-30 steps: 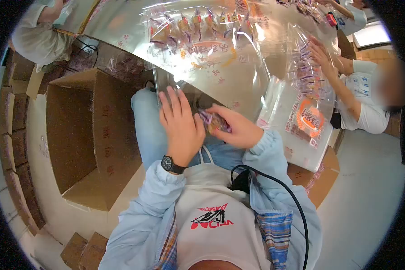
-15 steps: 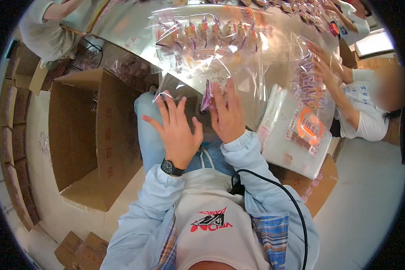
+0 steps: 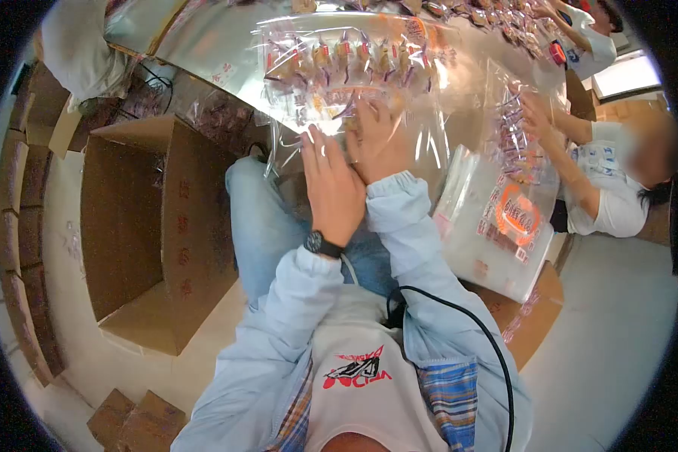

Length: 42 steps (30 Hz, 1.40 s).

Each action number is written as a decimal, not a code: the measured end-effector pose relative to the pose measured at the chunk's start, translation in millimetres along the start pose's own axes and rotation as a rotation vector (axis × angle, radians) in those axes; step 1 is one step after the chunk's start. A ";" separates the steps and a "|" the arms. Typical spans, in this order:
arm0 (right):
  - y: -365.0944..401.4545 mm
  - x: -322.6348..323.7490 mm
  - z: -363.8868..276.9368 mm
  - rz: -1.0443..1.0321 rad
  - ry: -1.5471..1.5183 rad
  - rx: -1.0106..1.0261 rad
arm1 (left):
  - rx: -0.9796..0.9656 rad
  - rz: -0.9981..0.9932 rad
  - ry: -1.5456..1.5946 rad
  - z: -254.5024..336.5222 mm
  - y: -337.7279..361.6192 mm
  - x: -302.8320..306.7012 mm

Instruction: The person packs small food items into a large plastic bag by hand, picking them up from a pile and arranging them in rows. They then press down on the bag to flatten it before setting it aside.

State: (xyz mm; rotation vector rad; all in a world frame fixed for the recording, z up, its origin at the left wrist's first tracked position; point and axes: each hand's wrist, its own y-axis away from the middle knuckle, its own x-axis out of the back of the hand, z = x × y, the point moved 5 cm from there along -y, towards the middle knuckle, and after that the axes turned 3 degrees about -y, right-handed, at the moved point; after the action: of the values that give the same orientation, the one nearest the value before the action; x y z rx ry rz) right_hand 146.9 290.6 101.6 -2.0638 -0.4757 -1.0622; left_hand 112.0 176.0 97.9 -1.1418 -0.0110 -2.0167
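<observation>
Resting left hand and right hand together on clear snack bag at surface edge; left fingers are lying flat, right grip unclear.

A large clear plastic bag with orange-red print lies flat on the shiny metal surface. Its near end hangs over the edge of the surface, crinkled and bright with glare. Inside the bag, small purple-and-tan wrapped snack packets lie side by side in one row across the far part.
</observation>
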 end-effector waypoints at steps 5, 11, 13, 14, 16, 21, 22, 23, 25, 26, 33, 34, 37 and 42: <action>-4.8 -38.3 16.9 -0.072 -0.012 0.044 | 0.019 0.123 0.066 -29.6 -39.3 -32.9; 2.2 -35.0 8.1 -0.042 0.050 0.091 | 0.584 0.418 1.005 -75.0 -94.7 -61.0; 1.5 -34.2 9.4 -0.086 0.004 0.065 | 0.561 0.553 1.040 -84.0 -118.4 -61.2; 2.2 -32.0 9.6 -0.081 0.009 0.067 | 0.611 0.554 1.193 -88.8 -125.4 -65.8; 2.5 -29.7 6.3 -0.070 0.008 0.070 | 0.651 0.633 1.213 -89.4 -130.1 -64.9; 4.7 -34.6 5.0 -0.028 0.033 0.080 | 0.651 0.747 1.310 -104.9 -137.1 -70.9; 4.2 -34.0 4.1 -0.034 0.040 0.078 | 0.647 0.757 0.974 -106.6 -132.7 -65.3; 3.5 -34.1 3.5 -0.040 0.047 0.077 | 0.634 0.752 1.014 -109.8 -133.8 -68.7; 4.0 -34.4 3.2 -0.023 0.058 0.082 | 0.608 0.739 1.094 -115.1 -136.9 -73.4; 5.3 -34.3 3.8 -0.017 0.065 0.084 | 0.586 0.731 1.024 -116.9 -136.1 -73.4; 6.1 -33.4 3.7 -0.009 0.064 0.075 | 0.468 0.722 1.012 -89.1 -140.8 -57.1; 6.3 -33.0 3.3 -0.013 0.070 0.078 | 0.430 0.715 1.024 -86.4 -140.9 -56.6; 5.8 -31.7 3.0 -0.024 0.064 0.074 | 0.321 0.590 0.822 -81.0 -142.5 -51.8; 6.3 -32.9 3.2 -0.019 0.054 0.071 | 0.371 0.624 1.006 -103.0 -154.8 -64.3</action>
State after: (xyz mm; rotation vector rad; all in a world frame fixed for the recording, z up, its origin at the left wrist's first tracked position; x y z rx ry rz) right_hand 133.2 289.3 70.9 -1.9674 -0.4999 -1.0936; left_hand -43.8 284.0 45.2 0.1752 0.4068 -1.6970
